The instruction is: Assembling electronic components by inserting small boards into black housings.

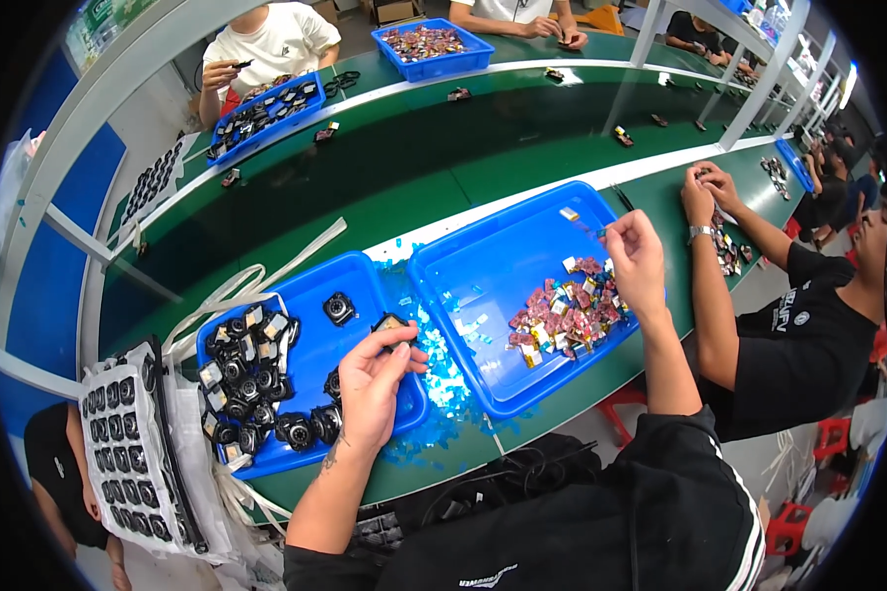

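Note:
My left hand [368, 386] is closed on a small black housing [392, 323] with a pale gold part inside, above the right side of the left blue tray [355, 271]. That tray holds several similar black housings [256, 379], round-faced like watch cases, piled mostly at its left. My right hand [638, 258] is raised over the far right corner of the right blue tray [443, 258], thumb and finger pinched together. What sits at its fingertips is too small to make out. Reddish circuit boards with small silver-yellow batteries [567, 313] lie heaped in the right tray.
Bits of blue film [443, 369] litter the green table between the trays. Black tweezers [622, 197] lie beyond the right tray. A stack of foam trays with housings [128, 443] stands at left. A co-worker's hands [705, 192] work at right. Boards sit along the green conveyor [414, 163].

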